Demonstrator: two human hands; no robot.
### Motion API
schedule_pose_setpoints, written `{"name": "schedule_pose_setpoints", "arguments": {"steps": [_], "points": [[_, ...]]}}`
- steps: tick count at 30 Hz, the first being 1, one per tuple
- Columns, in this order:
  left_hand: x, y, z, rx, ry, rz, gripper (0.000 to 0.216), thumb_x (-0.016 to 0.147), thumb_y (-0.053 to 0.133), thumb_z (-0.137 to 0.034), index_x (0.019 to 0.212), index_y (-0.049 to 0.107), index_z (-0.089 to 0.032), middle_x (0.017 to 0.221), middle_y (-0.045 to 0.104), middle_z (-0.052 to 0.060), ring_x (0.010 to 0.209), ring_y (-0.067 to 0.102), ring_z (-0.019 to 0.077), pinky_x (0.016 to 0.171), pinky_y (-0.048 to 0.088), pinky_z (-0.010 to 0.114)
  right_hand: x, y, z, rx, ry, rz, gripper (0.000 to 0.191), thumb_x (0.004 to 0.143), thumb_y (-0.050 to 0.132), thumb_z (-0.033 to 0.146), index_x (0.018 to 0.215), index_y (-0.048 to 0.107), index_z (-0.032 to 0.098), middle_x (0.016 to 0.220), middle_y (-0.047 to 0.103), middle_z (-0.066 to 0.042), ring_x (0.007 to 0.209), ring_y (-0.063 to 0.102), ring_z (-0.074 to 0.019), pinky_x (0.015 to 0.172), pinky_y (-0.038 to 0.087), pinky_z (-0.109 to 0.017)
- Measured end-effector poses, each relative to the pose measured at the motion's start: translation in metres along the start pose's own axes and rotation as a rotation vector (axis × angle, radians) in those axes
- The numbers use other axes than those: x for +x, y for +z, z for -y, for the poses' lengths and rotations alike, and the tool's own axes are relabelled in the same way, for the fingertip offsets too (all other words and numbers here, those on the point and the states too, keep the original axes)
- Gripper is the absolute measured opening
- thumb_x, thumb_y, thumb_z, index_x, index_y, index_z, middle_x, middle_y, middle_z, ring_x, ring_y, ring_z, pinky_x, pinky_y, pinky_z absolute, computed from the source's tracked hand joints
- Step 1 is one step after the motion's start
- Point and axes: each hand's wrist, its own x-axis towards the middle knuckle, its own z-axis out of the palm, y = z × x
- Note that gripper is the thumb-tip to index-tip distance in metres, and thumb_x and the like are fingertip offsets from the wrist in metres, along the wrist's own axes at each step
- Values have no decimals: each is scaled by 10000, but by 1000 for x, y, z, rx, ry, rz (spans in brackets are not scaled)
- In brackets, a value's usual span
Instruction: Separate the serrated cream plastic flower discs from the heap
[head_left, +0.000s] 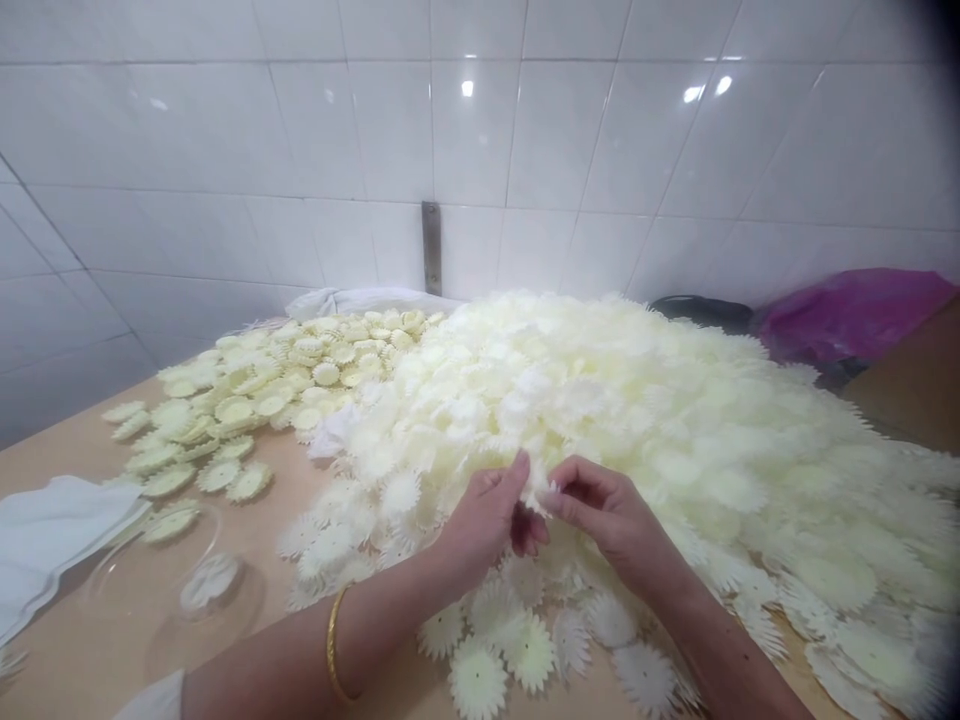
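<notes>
My left hand (499, 508) and my right hand (592, 503) meet just in front of a large heap of pale yellow fabric flower petals (600, 380). Both hands pinch one small, pale flower petal piece (536, 482) between them, thumbs and fingers closed on its edges. Much of that piece is hidden by the fingers. Loose flat pieces with jagged rims, such as this one (478, 678), lie on the table below my wrists.
Thicker stacked yellow flower discs (232, 410) spread over the table (82, 430) at left. Nearer are a white cloth (60, 540) and a clear round dish (112, 585) beside a small white item (210, 582). A purple plastic bag (855, 310) sits back right against the tiled wall (480, 130).
</notes>
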Motion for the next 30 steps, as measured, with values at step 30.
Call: {"name": "schedule_pose_setpoints", "arguments": {"steps": [30], "points": [[0, -2, -15, -213, -119, -115, 277, 665, 513, -117, 939, 492, -160, 516, 587, 19, 412, 500, 95, 423, 364, 195, -1, -6, -3, -629, -387, -395, 147, 841, 456, 232, 737, 547, 183, 670, 524, -5, 638, 511, -127, 601, 419, -244]]}}
